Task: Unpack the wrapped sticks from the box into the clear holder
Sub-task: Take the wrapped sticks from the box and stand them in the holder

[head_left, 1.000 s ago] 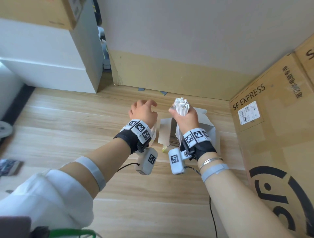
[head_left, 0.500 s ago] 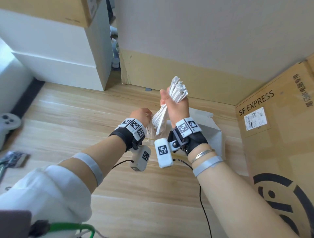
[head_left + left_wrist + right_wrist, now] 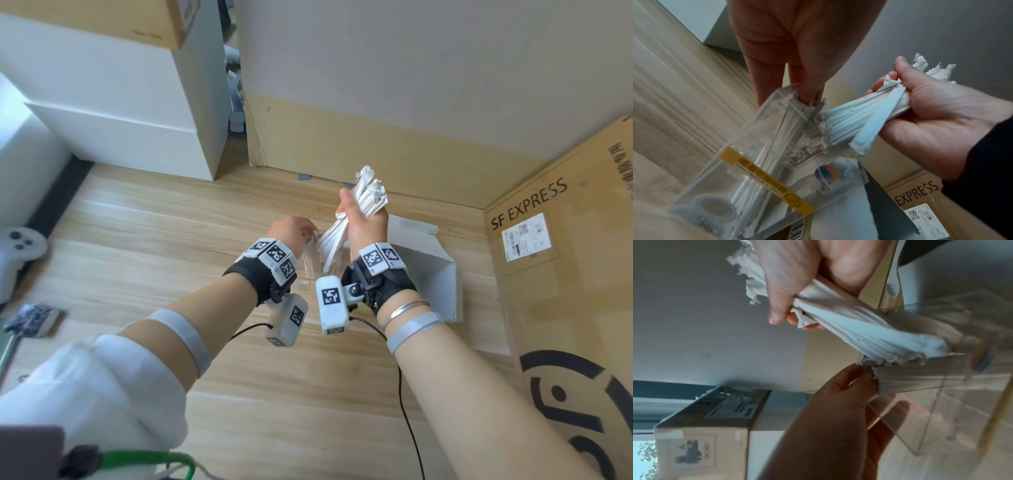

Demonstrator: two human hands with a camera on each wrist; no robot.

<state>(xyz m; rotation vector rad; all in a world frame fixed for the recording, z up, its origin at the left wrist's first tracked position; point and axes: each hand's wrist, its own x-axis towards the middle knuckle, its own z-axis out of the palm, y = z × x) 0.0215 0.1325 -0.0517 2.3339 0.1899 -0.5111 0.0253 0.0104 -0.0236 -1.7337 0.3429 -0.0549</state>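
My right hand [image 3: 359, 219] grips a bundle of white paper-wrapped sticks [image 3: 368, 197] around its middle, with the torn wrapper ends sticking up. The bundle [image 3: 859, 118] is tilted, and its lower ends reach the mouth of the clear holder [image 3: 748, 162]. The holder has a yellow label and several wrapped sticks standing inside. My left hand [image 3: 807, 95] pinches the holder's top rim, one finger behind the clear wall [image 3: 900, 426]. The open white box [image 3: 431, 263] lies on the floor behind my right wrist.
A large SF EXPRESS cardboard box [image 3: 565, 274] stands close on the right. Flat cardboard [image 3: 342, 144] leans on the wall ahead. A white cabinet [image 3: 120, 102] is at the back left. A white game controller [image 3: 17, 250] and a small packet [image 3: 34, 318] lie on the wooden floor at the left.
My right hand lifted the bundle off the white box, carried it left and tilted it over the holder. My left hand came down and closed on the holder's rim.
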